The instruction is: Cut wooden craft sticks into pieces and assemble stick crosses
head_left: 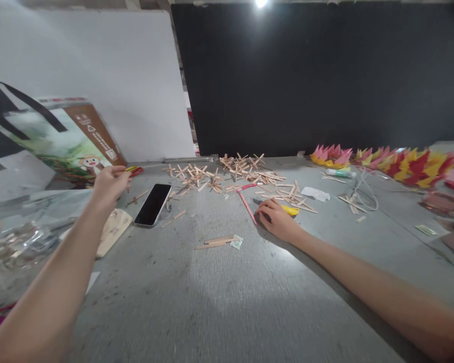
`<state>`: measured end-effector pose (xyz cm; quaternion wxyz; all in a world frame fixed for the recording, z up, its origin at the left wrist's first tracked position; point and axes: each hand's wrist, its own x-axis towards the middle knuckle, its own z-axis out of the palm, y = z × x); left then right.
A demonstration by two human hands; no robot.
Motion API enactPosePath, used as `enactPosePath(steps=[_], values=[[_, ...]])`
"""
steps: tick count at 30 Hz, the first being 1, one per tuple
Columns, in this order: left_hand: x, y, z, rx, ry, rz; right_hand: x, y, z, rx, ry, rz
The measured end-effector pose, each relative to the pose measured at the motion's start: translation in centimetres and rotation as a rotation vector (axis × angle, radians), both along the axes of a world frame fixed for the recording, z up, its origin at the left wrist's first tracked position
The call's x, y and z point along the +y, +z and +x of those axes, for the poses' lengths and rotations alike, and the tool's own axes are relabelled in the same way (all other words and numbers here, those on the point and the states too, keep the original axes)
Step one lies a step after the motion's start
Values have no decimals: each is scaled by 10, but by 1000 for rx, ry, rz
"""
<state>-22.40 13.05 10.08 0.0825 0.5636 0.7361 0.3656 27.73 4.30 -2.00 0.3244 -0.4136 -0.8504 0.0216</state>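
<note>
At the left, my left hand (111, 182) is closed with its fingertips on the handles of red and yellow scissors (136, 171); the blades are hidden. My right hand (275, 218) rests on the grey table with its fingers loosely bent and a gap by the thumb; nothing shows in it. Just beyond its knuckles lies a yellow tool (290, 210), partly covered by the hand. A pink patterned stick (247, 207), like a pencil, ends close to my right fingertips. Several flat wooden sticks (216, 242) lie in front, beside a small green-white paper packet (236, 243).
Wooden sticks joined into star shapes (196, 175) are heaped at the back. A phone (153, 204) lies near my left hand. A printed bag (71, 141) and clear plastic packaging (26, 242) are at left. Pink, red and yellow folded-paper pieces (412, 166) and a glue stick (340, 173) are at right.
</note>
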Motion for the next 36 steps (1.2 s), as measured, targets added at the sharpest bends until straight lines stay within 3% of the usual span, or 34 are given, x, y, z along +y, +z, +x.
enactPosePath(steps=[4, 11, 14, 16, 21, 25, 31, 36], values=[[-9, 7, 21, -112, -33, 32, 0, 0, 0, 8, -3, 3], [-25, 2, 73, -157, -278, -89, 0, 0, 0, 1, 2, -2], [-30, -3, 96, 99, -309, -178, 1, -1, 0, -1, 5, -6], [-35, -8, 112, 190, -330, -120, 2, -2, 0, -2, 6, -2], [-52, -28, 153, 144, -617, -136, 2, -3, 0, -5, 13, -14], [-62, -35, 169, 278, -889, -385, -1, 0, -1, 7, 3, -26], [-86, -31, 187, 358, -801, -374, -3, 1, -4, 16, 10, -30], [-121, -29, 199, 457, -963, -482, -7, 4, -5, 33, 27, -41]])
